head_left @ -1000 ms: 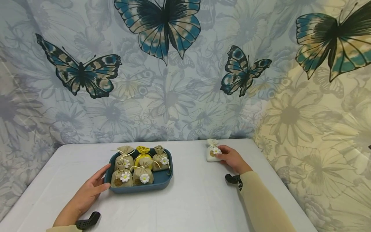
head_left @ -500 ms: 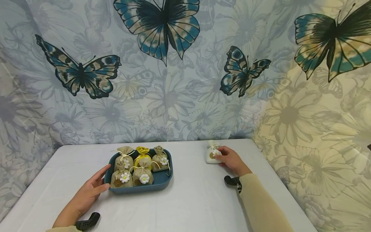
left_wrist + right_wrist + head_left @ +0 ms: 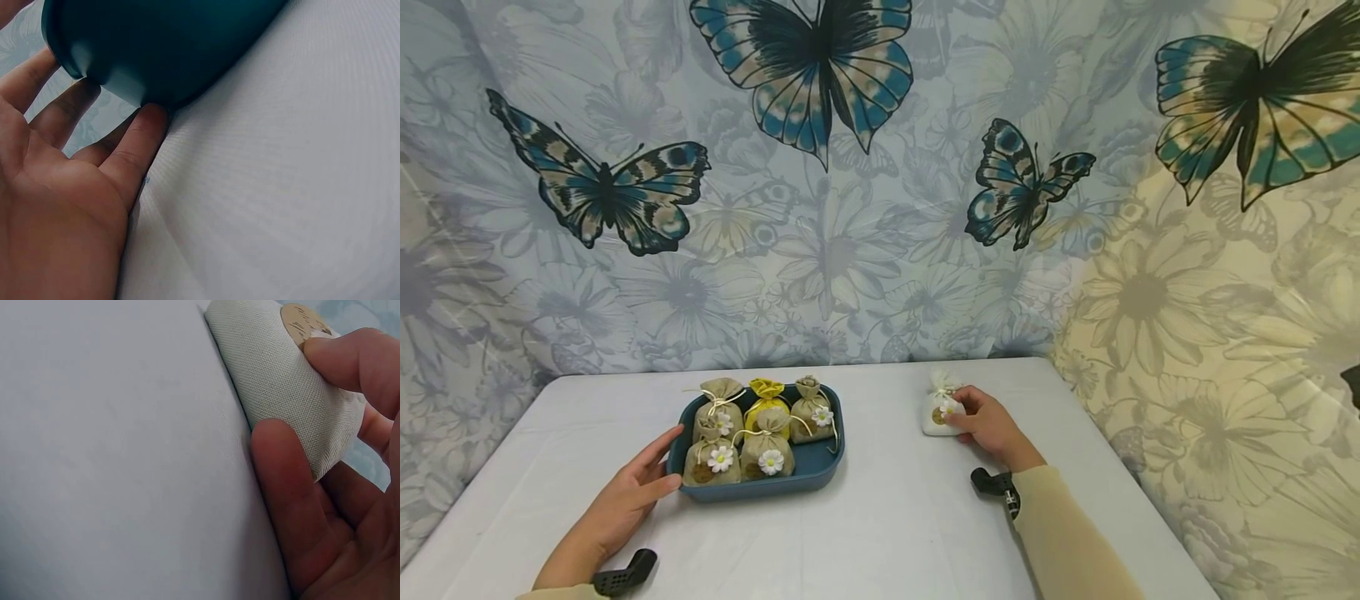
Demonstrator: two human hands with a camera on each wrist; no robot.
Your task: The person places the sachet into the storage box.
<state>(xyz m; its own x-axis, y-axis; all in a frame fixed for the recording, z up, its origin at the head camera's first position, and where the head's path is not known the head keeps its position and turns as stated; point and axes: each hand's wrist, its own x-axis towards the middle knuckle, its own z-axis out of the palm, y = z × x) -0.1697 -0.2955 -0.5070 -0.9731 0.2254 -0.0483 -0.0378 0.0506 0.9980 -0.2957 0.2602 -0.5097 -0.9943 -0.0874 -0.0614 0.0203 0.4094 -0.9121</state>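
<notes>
My right hand [image 3: 996, 429] pinches the side of a small white drawstring pouch [image 3: 934, 425], right of centre on the table. The pouch carries a white daisy and a round tan label; in the right wrist view the thumb presses near that label [image 3: 301, 324] while a finger lies along the pouch's lower edge. My left hand [image 3: 621, 504] touches the left end of a blue tray [image 3: 805, 482] with spread, nearly straight fingers. Several beige pouches [image 3: 762, 446] with daisies and one yellow pouch [image 3: 767, 390] stand in the tray.
Bare floor of the tray [image 3: 815, 458] shows at its front right. A white cloth [image 3: 880, 533] covers the table, and a butterfly-printed curtain [image 3: 842, 275] hangs right behind its back edge. Black wrist devices [image 3: 627, 573] sit on both forearms.
My right hand has brought the white pouch a short way toward me and slightly left. The left hand has stayed at the tray, which has not moved.
</notes>
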